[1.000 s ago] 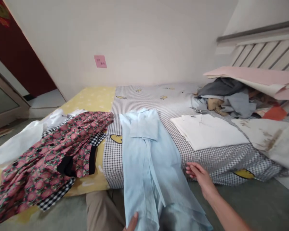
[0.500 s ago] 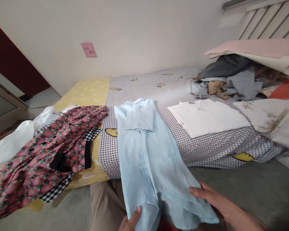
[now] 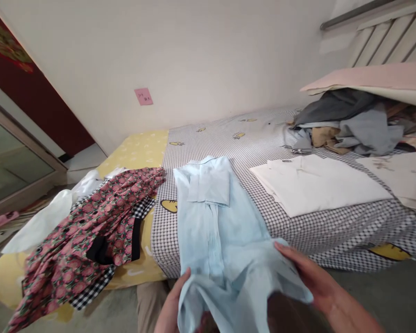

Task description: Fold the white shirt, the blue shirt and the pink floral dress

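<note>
Shirt (image 3: 203, 236), far part supported by the bed (image 3: 211, 136). Left hand (image 3: 173, 300) and right hand (image 3: 312, 277), grips closed on its near edges, apparently keep the cloth spread.

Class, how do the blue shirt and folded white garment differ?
The blue shirt is held in the left hand and right hand; the folded white garment is untouched. The blue shirt extends past the near edge of the checked sheet; the folded white garment lies flat on it. Both look unpatterned.
</note>
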The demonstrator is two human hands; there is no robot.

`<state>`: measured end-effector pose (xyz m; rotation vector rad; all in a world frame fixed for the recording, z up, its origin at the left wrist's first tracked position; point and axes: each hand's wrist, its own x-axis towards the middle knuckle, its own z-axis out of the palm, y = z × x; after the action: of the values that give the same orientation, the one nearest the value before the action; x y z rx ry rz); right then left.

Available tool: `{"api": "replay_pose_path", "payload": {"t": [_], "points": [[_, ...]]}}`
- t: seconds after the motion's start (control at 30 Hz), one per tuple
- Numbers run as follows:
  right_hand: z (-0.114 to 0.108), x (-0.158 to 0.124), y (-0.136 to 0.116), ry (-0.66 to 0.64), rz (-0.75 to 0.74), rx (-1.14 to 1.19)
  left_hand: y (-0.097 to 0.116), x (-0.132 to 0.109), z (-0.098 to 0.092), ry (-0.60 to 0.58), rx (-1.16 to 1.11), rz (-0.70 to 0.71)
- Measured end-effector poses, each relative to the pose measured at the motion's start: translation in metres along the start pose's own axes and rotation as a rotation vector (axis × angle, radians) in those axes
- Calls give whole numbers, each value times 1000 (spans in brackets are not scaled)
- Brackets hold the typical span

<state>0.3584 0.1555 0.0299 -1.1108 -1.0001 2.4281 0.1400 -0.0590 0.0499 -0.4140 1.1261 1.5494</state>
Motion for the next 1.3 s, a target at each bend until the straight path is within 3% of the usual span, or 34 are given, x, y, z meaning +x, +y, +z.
{"api": "replay_pose_path", "payload": {"t": [0.1, 0.2, 0.37, 0.43, 0.53, 0.6, 0.67, 0.77, 0.87, 0.97, 1.03, 1.1, 1.2, 1.3], "points": [[19, 44, -31, 2, -153, 39, 42, 19, 40, -44, -111, 146], [31, 82, -53, -63, -288, 24, 76, 45, 65, -17, -94, 274], [31, 110, -52, -20, -334, -89, 91, 67, 68, -38, 25, 322], [36, 112, -47, 85, -436, -296, 89, 70, 64, -37, 70, 334], [57, 116, -48, 202, -807, -775, 90, 74, 64, -36, 142, 341], [77, 121, -50, 219, -1046, -1083, 90, 79, 67, -36, 204, 353], [96, 132, -50, 207, -1161, -1353, 88, 83, 71, -36, 269, 377], [108, 155, -40, 178, -1131, -1649, 76, 87, 72, -28, 351, 447], [101, 177, -24, 248, -1060, -1728, 65, 88, 56, 45, 408, 565], [90, 189, -14, 300, -1098, -1677, 70, 84, 25, 264, 449, 739], [86, 191, -14, 294, -1102, -1640, 82, 82, 5, 428, 479, 863], [85, 190, -16, 274, -1077, -1597, 95, 83, -7, 519, 524, 951], [85, 189, -23, 219, -1040, -1464, 107, 89, -2, 511, 605, 1010], [82, 186, -31, 157, -1007, -1225, 105, 94, 20, 456, 639, 1060]]}}
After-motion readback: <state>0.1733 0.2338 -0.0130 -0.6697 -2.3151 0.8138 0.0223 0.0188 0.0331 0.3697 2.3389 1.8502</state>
